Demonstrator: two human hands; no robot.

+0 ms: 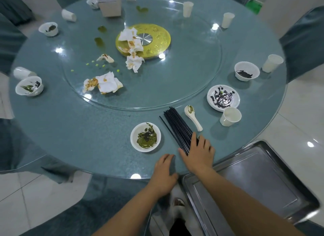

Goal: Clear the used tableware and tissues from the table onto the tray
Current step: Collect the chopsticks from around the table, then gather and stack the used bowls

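The right hand [198, 151] lays flat, straight fingers on the black chopsticks [178, 127], probably to slide them off the surface [87, 139] into the tray [254, 174] just beside it. The left hand [164, 174] rests open near the edge, holding nothing.

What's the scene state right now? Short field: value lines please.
right hand: flat on the near ends of the chopsticks
left hand: resting on table edge, holding nothing
tray: right of table edge, nothing on it
near items: bowl, spoon, plate, cup
tissues: soiled, on turntable, uncollected
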